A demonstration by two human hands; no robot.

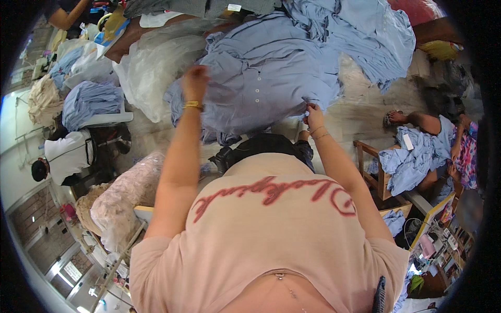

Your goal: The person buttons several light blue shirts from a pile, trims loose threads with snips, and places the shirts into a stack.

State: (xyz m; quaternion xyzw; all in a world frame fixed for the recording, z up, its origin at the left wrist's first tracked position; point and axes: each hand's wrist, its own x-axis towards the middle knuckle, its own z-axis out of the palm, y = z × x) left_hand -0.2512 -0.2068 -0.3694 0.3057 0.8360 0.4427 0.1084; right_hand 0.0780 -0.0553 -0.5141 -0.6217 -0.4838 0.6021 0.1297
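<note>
A light blue button-up shirt (271, 83) lies spread in front of me, with a row of small white buttons down its middle. At its near right edge, my right hand (314, 116) is closed in a pinch on the cloth. My left hand (195, 82) is over the shirt's left side, beside a sheet of clear plastic. Motion blurs its fingers, and I cannot tell whether they touch the fabric. More blue shirts (365, 36) are heaped just beyond, to the right.
Clear plastic wrapping (156, 68) lies left of the shirt. Farther left is a stack of folded blue garments (93, 103), near a person in white (68, 156). At right, a seated person (464, 151) handles blue cloth beside a wooden frame (368, 161). A plastic-wrapped bundle (130, 193) stands at lower left.
</note>
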